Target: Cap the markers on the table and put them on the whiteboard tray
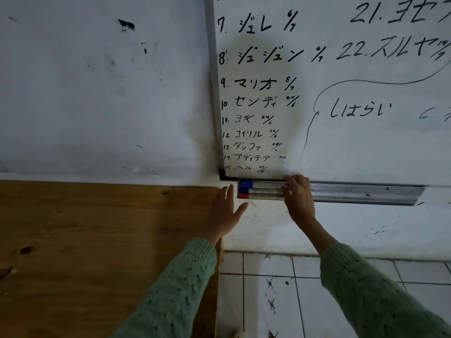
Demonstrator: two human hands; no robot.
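Three capped markers lie side by side at the left end of the metal whiteboard tray [361, 193]: two with blue caps [246, 184] and one with a red cap [244, 196]. My right hand [296, 195] rests on the right ends of the markers, fingers curled over them. My left hand [228, 211] is flat and empty against the wall, fingers spread, just left of the tray's end.
The whiteboard [341, 93] with black handwriting hangs above the tray. A brown wooden panel [97, 252] covers the lower left wall. White tiles [280, 301] show below. The tray stretches bare to the right.
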